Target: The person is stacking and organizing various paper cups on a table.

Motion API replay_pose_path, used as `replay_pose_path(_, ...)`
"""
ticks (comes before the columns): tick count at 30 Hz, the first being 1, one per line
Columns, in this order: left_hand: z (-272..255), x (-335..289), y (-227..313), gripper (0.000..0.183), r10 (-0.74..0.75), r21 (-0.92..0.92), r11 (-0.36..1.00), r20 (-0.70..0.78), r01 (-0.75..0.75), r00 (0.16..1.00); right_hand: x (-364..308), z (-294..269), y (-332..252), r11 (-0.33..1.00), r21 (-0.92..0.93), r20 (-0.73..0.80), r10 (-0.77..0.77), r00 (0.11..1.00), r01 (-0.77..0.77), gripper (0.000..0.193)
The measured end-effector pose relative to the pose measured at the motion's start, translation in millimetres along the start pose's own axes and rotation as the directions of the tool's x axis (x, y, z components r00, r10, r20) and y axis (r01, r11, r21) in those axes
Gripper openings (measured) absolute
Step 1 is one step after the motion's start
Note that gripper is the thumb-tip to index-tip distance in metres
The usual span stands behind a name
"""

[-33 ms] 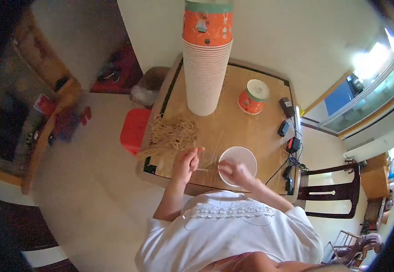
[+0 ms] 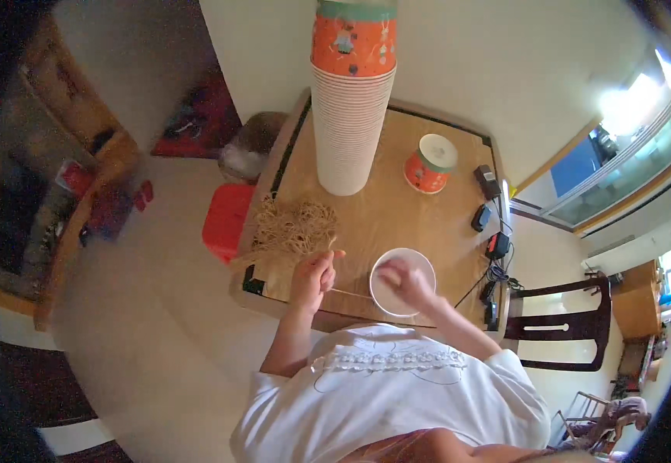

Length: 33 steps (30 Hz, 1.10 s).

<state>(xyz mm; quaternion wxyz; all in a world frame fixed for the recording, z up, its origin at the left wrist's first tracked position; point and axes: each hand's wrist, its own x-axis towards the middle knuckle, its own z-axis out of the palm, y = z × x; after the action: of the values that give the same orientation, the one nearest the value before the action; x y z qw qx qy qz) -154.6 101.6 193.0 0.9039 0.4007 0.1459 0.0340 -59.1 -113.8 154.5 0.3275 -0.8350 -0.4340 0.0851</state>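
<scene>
My left hand (image 2: 312,279) is closed near the table's front edge, with a thin tan strand (image 2: 353,294) running from it toward the right. The strand reaches the rim of a white round paper tub (image 2: 403,304). Over the tub's mouth is my right hand (image 2: 409,285), its fingers curled and smeared by motion; whether they hold anything is unclear. Just beyond my left hand lies a tangled heap of tan strands (image 2: 295,225), like thin cord or rubber bands.
A tall stack of paper tubs (image 2: 351,123) rises behind the heap. An orange and green tub (image 2: 430,168) stands upside down at the back right. Black adapters and cables (image 2: 497,247) line the right edge. A red bin (image 2: 226,222) and a dark chair (image 2: 559,328) flank the table (image 2: 358,231).
My right hand has moved slightly right, from the tub's left rim to over its mouth. A longer piece of strand shows between the hands. My left hand is nearly still.
</scene>
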Motion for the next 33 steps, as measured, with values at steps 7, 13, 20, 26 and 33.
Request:
replay_pose_path(7, -14, -19, -6, 0.024, 0.147, 0.159, 0.978, -0.086, -0.132, 0.985, 17, -24, 77, 0.881, -0.327, -0.172, 0.301, 0.938, -0.342, 0.035)
replay_pose_path(13, -33, -40, 1, 0.022, 0.323, 0.209, 0.939, -0.274, -0.271, 0.906, -16, -21, 78, 0.849, -0.246, -0.029, 0.476, 0.879, -0.468, 0.045)
replay_pose_path(20, -37, -61, 29, 0.022, 0.491, 0.303, 0.867, -0.384, -0.396, 0.782, -48, 3, 35, 0.836, 0.172, 0.03, 0.524, 0.851, -0.521, 0.058)
replay_pose_path(26, -4, -31, 7, 0.021, 0.255, 0.553, 0.821, -0.136, -0.14, 0.957, -68, 25, 39, 0.8, 0.286, 0.079, 0.529, 0.845, -0.528, 0.061)
replay_pose_path(33, 28, -3, -54, 0.018, 0.048, 0.759, 0.624, 0.201, -0.186, 0.978, -44, -33, -6, 0.951, 0.181, -0.143, 0.278, 0.95, -0.251, 0.052)
